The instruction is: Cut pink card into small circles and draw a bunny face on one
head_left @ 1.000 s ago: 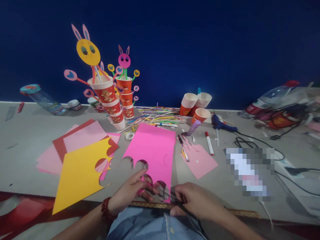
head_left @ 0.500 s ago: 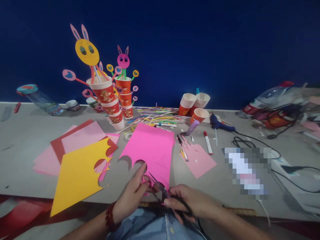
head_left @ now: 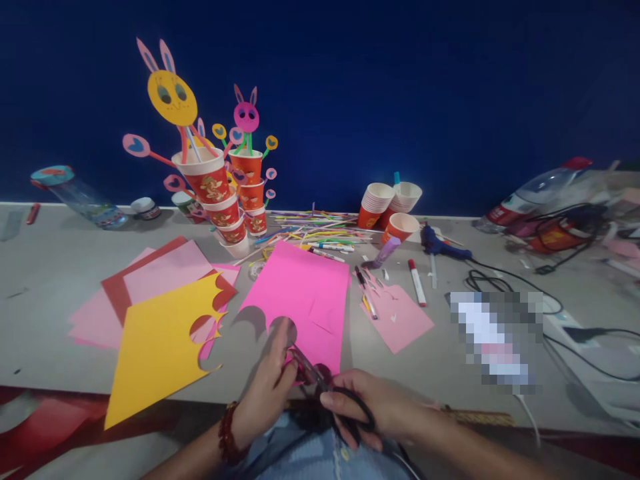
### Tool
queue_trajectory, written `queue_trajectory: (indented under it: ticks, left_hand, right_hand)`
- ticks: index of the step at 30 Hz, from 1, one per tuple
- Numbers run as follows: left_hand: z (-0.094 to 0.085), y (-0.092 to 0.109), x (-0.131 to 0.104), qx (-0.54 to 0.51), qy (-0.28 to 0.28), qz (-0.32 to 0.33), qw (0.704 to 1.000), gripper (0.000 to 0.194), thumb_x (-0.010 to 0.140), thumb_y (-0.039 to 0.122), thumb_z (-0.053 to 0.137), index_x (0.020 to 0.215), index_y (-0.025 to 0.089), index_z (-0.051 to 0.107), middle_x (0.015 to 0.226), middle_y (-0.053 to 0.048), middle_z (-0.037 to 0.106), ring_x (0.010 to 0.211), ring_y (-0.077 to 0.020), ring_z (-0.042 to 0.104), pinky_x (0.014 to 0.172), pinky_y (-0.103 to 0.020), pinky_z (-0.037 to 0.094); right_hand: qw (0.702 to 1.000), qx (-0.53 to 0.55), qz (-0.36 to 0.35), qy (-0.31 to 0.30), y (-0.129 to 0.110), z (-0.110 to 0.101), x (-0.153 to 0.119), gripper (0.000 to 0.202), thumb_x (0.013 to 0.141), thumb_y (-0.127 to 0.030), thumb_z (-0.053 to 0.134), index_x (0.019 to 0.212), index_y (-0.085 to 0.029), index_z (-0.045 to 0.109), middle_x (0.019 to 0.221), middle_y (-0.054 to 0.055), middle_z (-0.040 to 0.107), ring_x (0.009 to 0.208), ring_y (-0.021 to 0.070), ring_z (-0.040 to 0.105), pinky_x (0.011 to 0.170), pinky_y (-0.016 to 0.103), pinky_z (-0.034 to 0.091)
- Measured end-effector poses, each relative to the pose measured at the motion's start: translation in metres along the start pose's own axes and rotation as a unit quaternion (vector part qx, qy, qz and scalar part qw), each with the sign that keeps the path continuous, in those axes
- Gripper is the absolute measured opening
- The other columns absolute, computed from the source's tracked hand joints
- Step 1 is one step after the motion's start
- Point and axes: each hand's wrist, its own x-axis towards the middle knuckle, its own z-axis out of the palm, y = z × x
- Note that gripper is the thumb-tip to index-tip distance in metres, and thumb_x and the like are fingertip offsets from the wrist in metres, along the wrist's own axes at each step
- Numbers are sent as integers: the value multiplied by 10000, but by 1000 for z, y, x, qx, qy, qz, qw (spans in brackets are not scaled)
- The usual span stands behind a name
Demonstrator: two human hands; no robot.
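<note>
Yellow paper sheet (head_left: 165,347) lies toward the left, one corner overhanging the table's (head_left: 45,287) front edge, scalloped side facing right; red sheet (head_left: 113,287) and pale sheets (head_left: 170,270) are under and behind it, probably parked there to free up working room. Cup figures (head_left: 210,187) stand near the back edge, likely out of arm's way. Left hand (head_left: 267,377) is at the front edge: index stretched toward a round notch, other fingers part curled; fingertips are hidden near the blades, so can't tell if they pinch paper. Reads as steadying the cut side. Bright pink sheet (head_left: 305,300) lies mid-table, cut side by the front edge, presumably for reach. Scissors (head_left: 316,375) point up-left across that side; blade gap unclear. Right hand (head_left: 375,400) is closed around their black handles, at the front edge, seemingly for wrist clearance. Further right: pale pink offcut (head_left: 403,327) with pen (head_left: 367,293) across its left side, red-capped marker (head_left: 417,283), then glue gun (head_left: 443,245) toward the back edge, all apparently kept reachable. Bright pink sheet's looks: plain, mostly flat, deep round bites front-left with a point between, faint curved mark toward its right side, line or crease unclear.
</note>
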Motion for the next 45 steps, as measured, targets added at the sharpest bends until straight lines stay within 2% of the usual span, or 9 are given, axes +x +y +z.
queue_trajectory:
  ticks: [9, 12, 15, 17, 20, 23, 30, 39, 45]
  left_hand:
    - [-3, -3, 3, -17, -2, -14, 1000, 629, 972, 271, 378, 1565, 169, 195, 1626, -119, 223, 1496, -276, 212, 1226, -490, 167]
    - [-5, 3, 6, -43, 1, -42, 998, 624, 975, 350, 401, 1549, 153, 251, 1563, -149, 353, 1451, -299, 315, 1210, -507, 202]
    - [-8, 11, 8, -117, -17, -88, 989, 689, 965, 446, 434, 1556, 155, 230, 1255, -158, 627, 1166, -303, 606, 1079, -504, 416]
    - [-11, 16, 10, -198, -45, -122, 971, 762, 954, 481, 461, 1573, 177, 138, 985, -92, 684, 880, -265, 692, 897, -463, 538]
    - [-16, 21, 11, -295, -56, -153, 941, 790, 947, 487, 499, 1563, 205, 94, 809, -11, 631, 712, -222, 683, 727, -391, 565]
    - [-23, 23, 11, -275, -33, -149, 949, 725, 955, 483, 503, 1527, 220, 144, 771, 13, 611, 689, -193, 675, 677, -333, 546]
    - [-25, 29, 10, -157, -8, -98, 983, 674, 955, 489, 501, 1489, 209, 200, 860, -22, 626, 673, -172, 642, 610, -298, 534]
    - [-21, 28, 14, -146, -1, -75, 986, 555, 964, 466, 489, 1422, 202, 322, 924, -47, 605, 698, -165, 654, 607, -300, 548]
    - [-22, 28, 16, -149, 2, -84, 985, 551, 957, 464, 498, 1410, 195, 336, 839, -21, 608, 658, -157, 640, 589, -290, 541]
  right_hand:
    - [999, -23, 1, 37, 8, 2, 7, 613, 791, -791, 529, 723, -183, 497, 504, -71, 536, 303, 33, 330, 307, 178, 202]
    - [998, -26, 3, 58, 11, 2, 8, 599, 779, -782, 556, 757, -187, 498, 495, -83, 518, 312, 37, 315, 315, 183, 192]
    - [998, -21, -7, 51, 9, -3, 3, 617, 755, -809, 550, 774, -196, 479, 502, -83, 511, 318, 42, 322, 310, 179, 207]
    - [999, -19, -20, 33, 7, -10, -4, 647, 752, -840, 506, 789, -195, 478, 527, -68, 531, 321, 43, 326, 312, 180, 214]
    - [996, -58, -39, 60, 8, -25, -17, 654, 751, -850, 483, 756, -197, 464, 545, -47, 550, 358, 49, 357, 353, 183, 243]
    - [982, -141, -27, 121, 20, -38, -30, 614, 702, -768, 647, 644, -205, 409, 502, -67, 475, 441, 63, 394, 424, 183, 256]
    - [985, -155, 69, 40, 48, -51, -47, 585, 673, -719, 716, 661, -210, 427, 473, -72, 471, 409, 73, 407, 389, 184, 259]
    - [984, -170, 58, -2, 31, -56, -34, 576, 707, -722, 687, 667, -202, 444, 508, -64, 521, 386, 56, 394, 352, 163, 275]
    - [973, -207, 103, 16, 19, -65, -38, 550, 706, -687, 720, 677, -207, 453, 477, -80, 502, 356, 53, 377, 325, 161, 247]
